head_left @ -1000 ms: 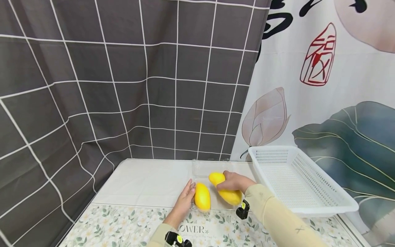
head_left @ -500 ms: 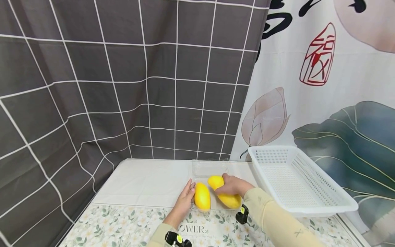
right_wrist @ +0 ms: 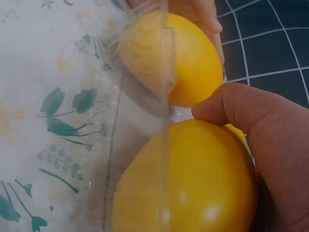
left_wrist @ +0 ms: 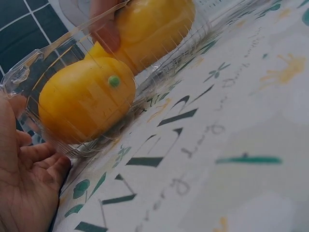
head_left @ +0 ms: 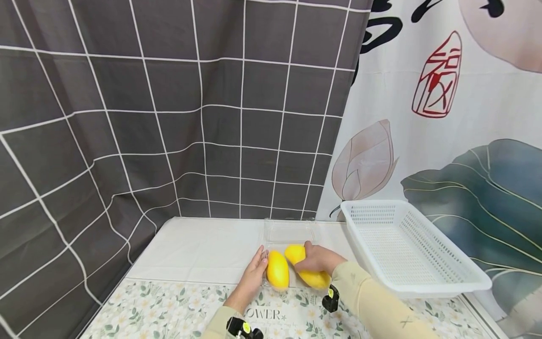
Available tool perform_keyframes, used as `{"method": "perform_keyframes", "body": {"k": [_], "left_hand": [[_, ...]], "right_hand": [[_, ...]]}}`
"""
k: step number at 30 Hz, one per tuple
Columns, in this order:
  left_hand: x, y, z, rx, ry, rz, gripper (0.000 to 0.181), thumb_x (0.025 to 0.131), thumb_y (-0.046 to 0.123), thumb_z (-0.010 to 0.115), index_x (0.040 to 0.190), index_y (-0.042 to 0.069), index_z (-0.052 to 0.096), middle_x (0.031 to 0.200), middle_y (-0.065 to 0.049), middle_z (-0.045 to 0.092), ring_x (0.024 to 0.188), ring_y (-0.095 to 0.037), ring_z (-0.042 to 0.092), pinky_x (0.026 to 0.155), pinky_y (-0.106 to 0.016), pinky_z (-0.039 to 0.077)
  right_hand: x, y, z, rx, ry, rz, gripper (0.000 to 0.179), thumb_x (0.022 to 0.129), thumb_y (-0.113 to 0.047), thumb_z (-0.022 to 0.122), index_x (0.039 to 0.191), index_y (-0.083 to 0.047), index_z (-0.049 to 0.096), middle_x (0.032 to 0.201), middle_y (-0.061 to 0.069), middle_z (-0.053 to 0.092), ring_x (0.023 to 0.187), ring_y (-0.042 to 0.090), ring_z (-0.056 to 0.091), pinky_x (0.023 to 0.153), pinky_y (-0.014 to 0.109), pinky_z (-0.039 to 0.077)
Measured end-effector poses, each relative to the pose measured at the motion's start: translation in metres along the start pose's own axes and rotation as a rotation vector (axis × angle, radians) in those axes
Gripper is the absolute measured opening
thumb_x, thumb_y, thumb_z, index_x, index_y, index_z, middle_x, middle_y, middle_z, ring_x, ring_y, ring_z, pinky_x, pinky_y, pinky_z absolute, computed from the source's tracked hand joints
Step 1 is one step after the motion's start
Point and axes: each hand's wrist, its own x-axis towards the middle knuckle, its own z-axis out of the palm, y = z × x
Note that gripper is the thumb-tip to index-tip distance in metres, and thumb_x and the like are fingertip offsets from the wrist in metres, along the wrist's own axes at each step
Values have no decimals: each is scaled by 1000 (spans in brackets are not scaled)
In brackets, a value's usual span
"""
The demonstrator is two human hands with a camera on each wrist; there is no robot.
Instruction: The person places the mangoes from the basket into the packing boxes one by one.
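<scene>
A clear plastic clamshell box (left_wrist: 72,153) stands on the table with its lid (head_left: 290,231) folded back. A yellow mango (head_left: 277,270) lies inside at the left, a green dot on its end in the left wrist view. My left hand (head_left: 250,278) holds the box's left side, thumb at the rim and fingers low against the outer wall. With thumb and fingers, my right hand (head_left: 318,259) grips a second mango (right_wrist: 193,179), which slants inside the box's right part. The two mangoes lie close together. Most right fingers are hidden behind the second mango.
A white perforated plastic basket (head_left: 440,288) stands to the right of the box. The table has a white far part and a floral cloth (head_left: 169,306) in front. A dark gridded curtain (head_left: 220,165) hangs behind and at the left.
My right hand has lowered the second mango a little, down toward the box's near side. The left hand and the first mango have stayed in place.
</scene>
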Motion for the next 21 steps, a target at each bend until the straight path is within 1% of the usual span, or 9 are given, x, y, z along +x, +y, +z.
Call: {"method": "perform_keyframes", "body": {"k": [5, 12, 16, 17, 21], "left_hand": [[1, 0, 0, -4, 0, 0, 59, 111, 30, 36, 163, 10, 15, 165, -15, 26, 152, -35, 24, 123, -52, 15], [1, -2, 1, 0, -15, 1, 59, 111, 30, 36, 163, 11, 15, 165, -17, 26, 151, -38, 24, 123, -53, 17], [2, -2, 0, 11, -12, -4, 59, 111, 30, 36, 163, 11, 16, 165, -16, 26, 152, -37, 23, 124, -54, 15], [2, -2, -1, 15, -11, -11, 59, 111, 29, 36, 163, 12, 16, 165, -15, 26, 152, -36, 23, 124, -53, 15], [3, 0, -3, 24, -14, 2, 59, 111, 30, 36, 163, 11, 15, 165, -16, 25, 152, -36, 22, 124, -54, 14]], "right_hand": [[0, 1, 5, 4, -7, 0, 102, 76, -38, 77, 153, 8, 29, 130, 22, 61, 98, 28, 58, 99, 51, 50], [-1, 6, 11, -7, -23, 26, 106, 76, -43, 75, 156, 7, 25, 144, 24, 53, 112, 29, 57, 106, 52, 46], [0, 7, 14, -3, -7, 12, 107, 76, -44, 74, 156, 7, 25, 145, 24, 53, 117, 29, 57, 108, 51, 45], [1, 7, 15, -6, 2, 4, 107, 76, -44, 74, 155, 7, 25, 143, 24, 54, 117, 29, 58, 107, 51, 46], [3, 6, 17, -23, 44, -24, 104, 76, -44, 74, 154, 8, 28, 137, 23, 58, 109, 27, 60, 104, 51, 49]]}}
